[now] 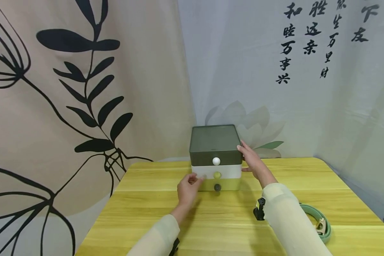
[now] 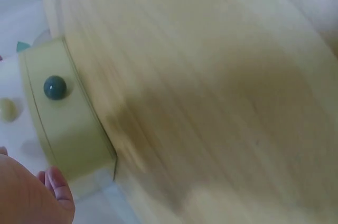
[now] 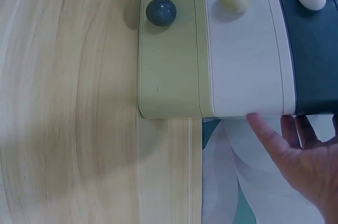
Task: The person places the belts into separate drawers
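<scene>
A small three-tier drawer box [image 1: 215, 138] stands on the table: dark green on top, white in the middle, yellow-green at the bottom. Its round knobs are a white one [image 1: 216, 161], a yellow-green one [image 1: 217, 175] and a dark grey one [image 1: 217, 187]. All three drawers sit flush with the front. My left hand [image 1: 187, 189], fingers loosely bent, is at the left front edge by the white drawer. In the right wrist view, my right hand [image 3: 306, 163] rests extended fingers against the box's right side, beside the white and dark green tiers.
A coiled green belt [image 1: 327, 233] with a metal buckle lies on the wooden table [image 1: 225, 227] at the right, partly behind my right sleeve. Right behind the box hangs a printed curtain [image 1: 153, 89] with plants and black characters.
</scene>
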Available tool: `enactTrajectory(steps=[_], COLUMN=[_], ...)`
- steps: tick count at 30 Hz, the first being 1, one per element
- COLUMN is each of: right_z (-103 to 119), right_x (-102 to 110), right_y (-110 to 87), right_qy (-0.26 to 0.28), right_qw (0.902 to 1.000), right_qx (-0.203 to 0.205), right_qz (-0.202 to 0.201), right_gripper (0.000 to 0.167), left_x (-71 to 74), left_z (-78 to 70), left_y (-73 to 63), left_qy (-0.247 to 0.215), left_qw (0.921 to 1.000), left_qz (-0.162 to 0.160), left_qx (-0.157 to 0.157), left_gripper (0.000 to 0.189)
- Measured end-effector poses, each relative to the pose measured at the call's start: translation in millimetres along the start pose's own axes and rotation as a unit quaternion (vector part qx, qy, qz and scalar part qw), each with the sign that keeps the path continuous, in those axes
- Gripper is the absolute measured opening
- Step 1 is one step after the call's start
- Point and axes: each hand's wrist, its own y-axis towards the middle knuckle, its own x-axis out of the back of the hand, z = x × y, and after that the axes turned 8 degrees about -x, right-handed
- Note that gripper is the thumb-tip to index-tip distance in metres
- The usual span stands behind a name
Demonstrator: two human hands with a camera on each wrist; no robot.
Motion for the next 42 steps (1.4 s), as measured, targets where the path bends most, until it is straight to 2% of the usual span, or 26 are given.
enactTrajectory(steps=[11,20,26,31,36,42], right_z=[-2,-6,-8,-17,-31,-46], right_x=[-2,-4,-5,-7,-10,-16], right_y=[-3.1,-16.2,-21.2,-26.1,-30.7,-35.5], right_qy=[-0.002,-0.003,-0.002,0.002,-0.002,0.006], right_qw=[1.0,0.9995,0.9993,0.999,0.9979,0.9956], right_qx=[0.004,0.012,0.012,0.015,0.012,0.007], right_qz=[-0.008,-0.028,-0.035,-0.043,-0.063,-0.093], right_gripper=[0.071,0.072,0.068,0.064,0.064,0.064], left_x=[15.1,25.7,32.2,33.5,35.2,36.1], left_z=[-13.9,-39.1,-53.7,-60.7,-66.7,-67.2], left_y=[17.8,39.0,56.8,73.5,83.1,90.4], left_qy=[0.022,0.019,0.022,0.039,0.039,0.049], left_qw=[0.9993,0.999,0.9972,0.9947,0.9923,0.988], left_qz=[-0.018,0.001,0.044,0.08,0.111,0.142], left_qx=[-0.025,-0.041,-0.056,-0.051,-0.037,-0.037], left_gripper=[0.039,0.062,0.075,0.084,0.088,0.089])
